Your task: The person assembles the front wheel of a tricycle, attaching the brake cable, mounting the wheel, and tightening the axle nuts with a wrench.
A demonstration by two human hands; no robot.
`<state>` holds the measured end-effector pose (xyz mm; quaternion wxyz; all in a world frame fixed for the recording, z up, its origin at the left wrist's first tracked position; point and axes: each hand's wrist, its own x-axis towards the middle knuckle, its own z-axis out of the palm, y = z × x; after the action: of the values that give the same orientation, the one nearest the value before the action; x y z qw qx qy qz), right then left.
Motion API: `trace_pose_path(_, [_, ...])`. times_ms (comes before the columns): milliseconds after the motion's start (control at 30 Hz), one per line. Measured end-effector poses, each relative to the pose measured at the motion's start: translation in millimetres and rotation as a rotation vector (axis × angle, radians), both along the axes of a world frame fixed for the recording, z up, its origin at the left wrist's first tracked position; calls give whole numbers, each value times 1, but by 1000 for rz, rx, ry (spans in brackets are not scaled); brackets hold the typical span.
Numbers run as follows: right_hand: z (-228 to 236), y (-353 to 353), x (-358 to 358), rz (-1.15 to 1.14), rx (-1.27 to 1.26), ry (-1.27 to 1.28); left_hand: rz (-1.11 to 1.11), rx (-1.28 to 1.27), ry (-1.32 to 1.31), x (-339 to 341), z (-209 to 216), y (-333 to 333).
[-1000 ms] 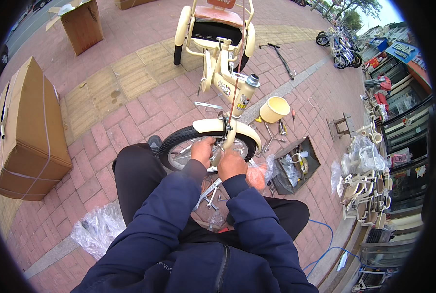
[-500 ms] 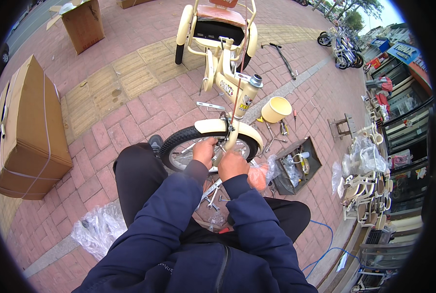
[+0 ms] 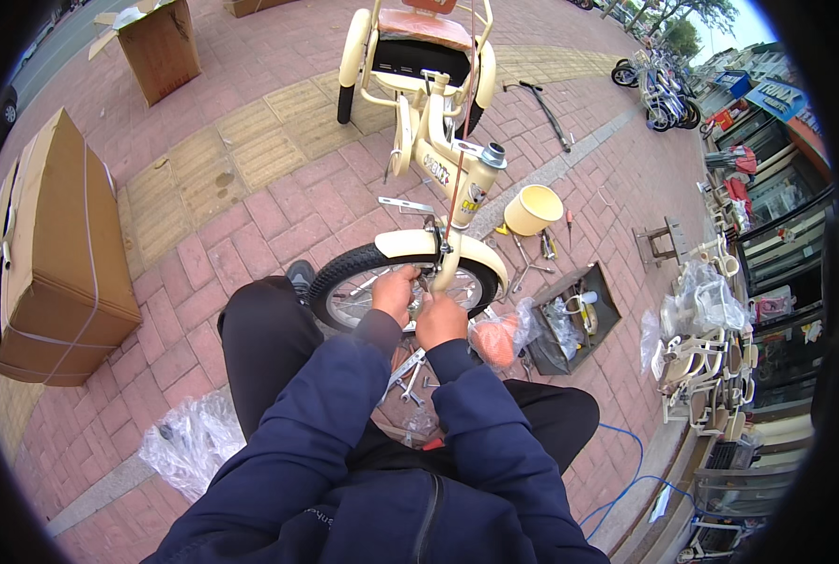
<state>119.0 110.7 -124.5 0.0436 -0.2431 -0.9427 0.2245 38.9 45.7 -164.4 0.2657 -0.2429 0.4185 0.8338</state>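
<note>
Your two forearms in dark blue sleeves come up from the lower edge and meet at the front wheel (image 3: 402,282) of the cream tricycle (image 3: 438,160). Your left hand (image 3: 393,293) is curled, knuckles up, fingers closed on something small at the hub by the fork; what exactly it pinches is hidden, can't tell. Your right hand (image 3: 440,320) sits just beside it, touching or nearly so, fist-like, fingers wrapped toward the same spot near the fork leg. Neither hand is spread.

The front wheel stands upright right in front of your knees, under a cream fender, with the frame and orange seat (image 3: 427,28) rising behind it.

Counts: one tricycle, two cardboard boxes — a big strapped one (image 3: 57,254) at left, an open one (image 3: 161,47) at top left. One cream bucket (image 3: 532,209) right of the wheel. One dark tray (image 3: 570,320) with small parts beside it. One clear plastic bag (image 3: 189,442) at lower left, an orange-tinted bag (image 3: 499,336) by your right wrist. Loose metal tools lie under your hands.

Ground is red brick paving with a yellow tactile strip, outdoors; shopfronts and parked bikes at right.
</note>
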Motion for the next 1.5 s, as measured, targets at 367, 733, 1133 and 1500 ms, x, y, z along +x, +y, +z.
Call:
trace_pose_path(367, [-2,-7,5,-52,-6,106,-68,2,38,0,-7,-4])
trace_pose_path(733, [-10,-1,7,-36,104,214,-66,5,38,-1,-9,-4])
trace_pose_path(1133, [-31,-3,-3,-504,-1801,159,-130,-4,-89,1,11,-10])
trace_pose_path(1500, [-1,-5,0,-523,-1610,69,-139,52,-71,2,17,-11])
